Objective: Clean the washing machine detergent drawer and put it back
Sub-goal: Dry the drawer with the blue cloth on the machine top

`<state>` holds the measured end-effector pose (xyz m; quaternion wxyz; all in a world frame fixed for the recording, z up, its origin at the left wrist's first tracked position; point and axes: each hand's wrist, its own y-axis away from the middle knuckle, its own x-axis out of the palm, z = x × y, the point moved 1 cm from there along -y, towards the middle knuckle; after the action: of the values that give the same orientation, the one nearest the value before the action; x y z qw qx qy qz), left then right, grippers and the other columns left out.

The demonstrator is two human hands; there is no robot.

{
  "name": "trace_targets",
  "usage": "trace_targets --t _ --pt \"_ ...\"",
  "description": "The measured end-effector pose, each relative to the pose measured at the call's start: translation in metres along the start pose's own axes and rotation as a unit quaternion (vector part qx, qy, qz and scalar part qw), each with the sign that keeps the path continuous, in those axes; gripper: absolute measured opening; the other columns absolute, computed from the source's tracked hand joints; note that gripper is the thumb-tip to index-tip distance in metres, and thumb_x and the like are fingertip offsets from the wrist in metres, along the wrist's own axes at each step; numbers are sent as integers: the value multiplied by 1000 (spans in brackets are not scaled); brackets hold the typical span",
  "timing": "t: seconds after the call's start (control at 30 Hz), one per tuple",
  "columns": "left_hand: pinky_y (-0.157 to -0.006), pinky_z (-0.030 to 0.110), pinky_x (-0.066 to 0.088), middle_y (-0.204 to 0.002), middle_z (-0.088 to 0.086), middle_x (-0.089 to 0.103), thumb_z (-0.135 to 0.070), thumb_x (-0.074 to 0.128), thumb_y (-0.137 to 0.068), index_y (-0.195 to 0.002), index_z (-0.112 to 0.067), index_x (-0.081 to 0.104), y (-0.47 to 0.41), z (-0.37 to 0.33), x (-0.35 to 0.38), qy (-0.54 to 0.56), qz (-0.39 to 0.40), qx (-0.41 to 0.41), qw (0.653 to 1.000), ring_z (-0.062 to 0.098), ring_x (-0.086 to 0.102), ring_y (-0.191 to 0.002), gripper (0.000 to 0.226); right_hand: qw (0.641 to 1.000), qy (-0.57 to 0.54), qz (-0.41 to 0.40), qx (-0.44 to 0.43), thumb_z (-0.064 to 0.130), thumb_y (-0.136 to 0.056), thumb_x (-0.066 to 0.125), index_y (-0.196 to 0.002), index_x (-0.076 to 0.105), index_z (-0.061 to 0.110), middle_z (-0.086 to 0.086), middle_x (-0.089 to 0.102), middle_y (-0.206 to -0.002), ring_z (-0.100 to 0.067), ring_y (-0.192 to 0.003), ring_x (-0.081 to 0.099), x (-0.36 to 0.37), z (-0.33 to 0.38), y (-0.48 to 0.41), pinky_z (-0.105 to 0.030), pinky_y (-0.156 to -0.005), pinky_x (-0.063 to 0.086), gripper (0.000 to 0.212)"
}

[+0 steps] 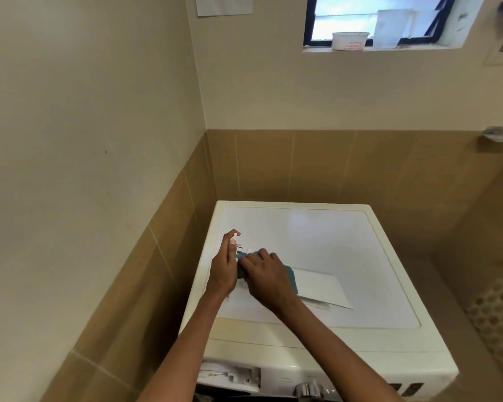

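Down front, the empty drawer slot gapes; the detergent drawer lies atop the washing machine. The left hand grips its far end, and the right hand clutches a blue cloth against it. Light, stiff, probably slick plastic: hold it by the side walls.

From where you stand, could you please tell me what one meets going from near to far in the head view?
Empty drawer slot in the front of the washing machine → detergent drawer on its top, blue cloth on it → tan wall tiles → white tub on the window sill.
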<state>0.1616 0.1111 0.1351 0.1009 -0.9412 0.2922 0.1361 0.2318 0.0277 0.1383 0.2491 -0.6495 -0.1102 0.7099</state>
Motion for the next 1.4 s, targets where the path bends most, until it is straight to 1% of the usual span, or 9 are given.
trace_targets --t 0.17,0.4,0.5,0.6,0.77,0.93,1.17,1.3,1.4 --pt "-84 -4 30 -127 -7 45 -17 26 -102 -135 -17 39 2 -6 -3 -8 -4 9 1000 2 43 -110 35 998 -20 0 59 16 -56 85 -73 66 21 4 67 -68 -14 -59 59 2 -6 -25 -23 -51 48 26" --pt "-89 15 47 -132 -4 48 -26 24 -102 -131 -29 37 -6 -1 -2 -28 3 7 1000 5 53 -105 32 995 -96 0 35 6 -69 60 -78 62 19 3 67 -76 -18 -70 57 8 -1 3 -24 -61 46 16" --pt "-105 38 44 -141 2 45 -28 24 -102 -131 -29 37 -6 2 -1 -29 1 10 1000 19 48 -125 32 989 -139 40 7 8 -78 49 -85 63 17 0 68 -86 -22 -80 55 6 -11 10 -25 -69 38 18" --pt "-104 22 36 -144 2 42 -26 24 -102 -136 -25 36 -2 1 -1 -41 -6 18 999 20 42 -131 36 990 -131 46 -10 21 -80 32 -88 66 19 1 69 -94 -21 -83 55 6 -24 4 -21 -71 29 35" --pt "-76 -5 38 -140 4 45 -22 24 -103 -138 -20 35 1 1 -2 -53 -19 17 998 7 47 -113 38 982 -162 33 95 21 -85 30 -108 63 19 2 62 -116 -18 -93 50 11 -28 -4 -12 -69 23 40" --pt "-79 11 47 -130 4 55 -23 28 -101 -137 -18 38 7 1 -3 -76 -32 37 996 19 62 -101 38 976 -165 58 130 18 -80 30 -124 53 29 9 62 -112 -17 -91 51 6 -37 8 -24 -72 27 51" --pt "-72 0 44 -113 -5 55 -19 30 -101 -135 -13 39 11 -1 -3 -88 -25 50 995 -3 55 -86 36 986 -130 102 -26 22 -81 36 -117 59 40 16 54 -131 -8 -107 44 -1 -61 49 -18 -81 26 47" --pt "-80 8 45 -118 2 57 -20 30 -101 -134 -14 39 16 -1 -3 -91 -27 49 994 7 57 -94 35 982 -160 59 80 29 -79 30 -108 66 34 13 66 -109 -15 -93 57 -7 -84 54 -25 -71 29 47" --pt "-70 8 46 -105 4 60 -21 28 -101 -133 -14 39 19 0 -4 -89 -29 42 995 9 58 -81 35 970 -71 91 213 30 -82 24 -102 65 29 7 65 -94 -22 -89 58 -14 -84 48 -29 -72 28 46"
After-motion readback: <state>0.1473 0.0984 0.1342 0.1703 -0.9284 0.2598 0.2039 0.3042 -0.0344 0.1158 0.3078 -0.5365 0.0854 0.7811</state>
